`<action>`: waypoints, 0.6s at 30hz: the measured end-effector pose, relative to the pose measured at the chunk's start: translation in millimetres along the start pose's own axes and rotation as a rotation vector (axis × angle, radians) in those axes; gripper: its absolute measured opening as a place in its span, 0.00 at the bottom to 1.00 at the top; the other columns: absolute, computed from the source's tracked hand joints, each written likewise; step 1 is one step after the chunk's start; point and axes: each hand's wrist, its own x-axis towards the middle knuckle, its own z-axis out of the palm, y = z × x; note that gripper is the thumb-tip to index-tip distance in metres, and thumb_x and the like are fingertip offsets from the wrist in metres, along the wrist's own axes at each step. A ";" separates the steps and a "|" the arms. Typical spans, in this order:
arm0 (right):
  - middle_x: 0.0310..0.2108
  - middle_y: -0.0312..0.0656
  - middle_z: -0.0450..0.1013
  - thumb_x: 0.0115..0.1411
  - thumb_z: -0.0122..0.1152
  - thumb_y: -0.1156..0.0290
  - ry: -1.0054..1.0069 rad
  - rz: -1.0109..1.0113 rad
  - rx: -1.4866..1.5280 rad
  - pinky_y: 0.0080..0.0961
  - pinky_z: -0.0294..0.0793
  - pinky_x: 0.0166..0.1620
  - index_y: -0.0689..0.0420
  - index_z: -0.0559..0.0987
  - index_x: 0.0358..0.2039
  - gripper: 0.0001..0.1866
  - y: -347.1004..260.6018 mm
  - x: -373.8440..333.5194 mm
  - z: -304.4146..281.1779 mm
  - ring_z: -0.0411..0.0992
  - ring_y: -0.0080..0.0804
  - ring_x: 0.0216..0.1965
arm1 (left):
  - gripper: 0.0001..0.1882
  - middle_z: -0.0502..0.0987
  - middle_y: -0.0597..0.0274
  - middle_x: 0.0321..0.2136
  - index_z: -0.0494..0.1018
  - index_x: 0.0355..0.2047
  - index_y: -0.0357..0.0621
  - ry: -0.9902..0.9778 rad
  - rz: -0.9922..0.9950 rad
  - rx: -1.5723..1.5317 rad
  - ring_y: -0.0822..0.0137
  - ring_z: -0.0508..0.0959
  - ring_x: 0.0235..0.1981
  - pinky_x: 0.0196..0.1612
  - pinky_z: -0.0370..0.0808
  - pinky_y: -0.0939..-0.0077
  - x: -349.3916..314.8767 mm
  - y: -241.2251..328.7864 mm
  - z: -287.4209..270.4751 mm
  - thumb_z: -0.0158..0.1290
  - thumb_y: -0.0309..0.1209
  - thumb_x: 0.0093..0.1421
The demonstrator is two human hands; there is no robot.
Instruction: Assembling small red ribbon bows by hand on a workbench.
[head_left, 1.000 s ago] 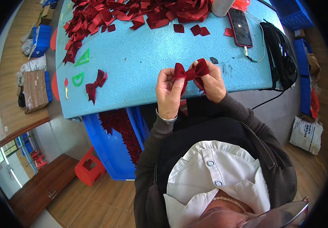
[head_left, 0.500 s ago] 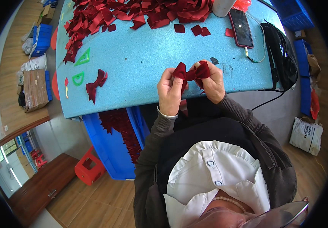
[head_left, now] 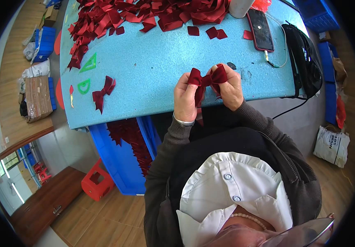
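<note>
A dark red velvet bow (head_left: pixel 206 80) is held up between both hands over the near edge of the blue table (head_left: pixel 144 82). My left hand (head_left: pixel 185 99) pinches its left loop, thumb on the front. On the other side, my right hand (head_left: pixel 232 90) grips the right loop near its top. One ribbon tail hangs down beside my left fingers; the fingertips behind the bow are hidden. A second dark red bow (head_left: pixel 103 94) lies on the table to the left, touched by neither hand.
Loose red ribbon pieces (head_left: pixel 144 12) are heaped along the far side. Green drawing templates (head_left: pixel 85 86) lie at left. A phone (head_left: pixel 261 31) on a cable and a black bag (head_left: pixel 303 61) are at right. Below the table, a blue crate (head_left: pixel 117 164) holds red bows.
My left hand has shifted slightly right, closer to my right hand. The held bow has turned a little, its knot facing up more plainly and its tail now visible.
</note>
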 end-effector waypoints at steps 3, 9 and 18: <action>0.18 0.29 0.67 0.67 0.52 0.62 -0.054 0.127 0.046 0.14 0.56 0.20 0.60 0.74 0.27 0.16 -6.7 0.4 1.3 0.60 0.12 0.18 | 0.05 0.71 0.73 0.23 0.71 0.34 0.42 -0.009 -0.007 -0.045 0.85 0.65 0.21 0.22 0.61 0.87 2.4 -4.8 -3.4 0.51 0.30 0.64; 0.17 0.30 0.67 0.66 0.52 0.59 -0.064 0.248 0.006 0.14 0.55 0.19 0.58 0.73 0.25 0.18 -5.7 5.0 -6.2 0.59 0.12 0.16 | 0.04 0.71 0.73 0.23 0.71 0.33 0.42 0.027 0.132 0.165 0.85 0.65 0.21 0.22 0.62 0.87 5.5 -7.2 1.9 0.51 0.29 0.64; 0.18 0.31 0.67 0.66 0.51 0.60 -0.091 0.173 0.007 0.14 0.58 0.20 0.58 0.72 0.26 0.16 -4.1 6.8 -7.8 0.61 0.14 0.16 | 0.05 0.73 0.70 0.24 0.70 0.32 0.39 0.036 0.320 0.390 0.84 0.68 0.22 0.23 0.64 0.86 9.7 -7.5 -0.9 0.51 0.27 0.64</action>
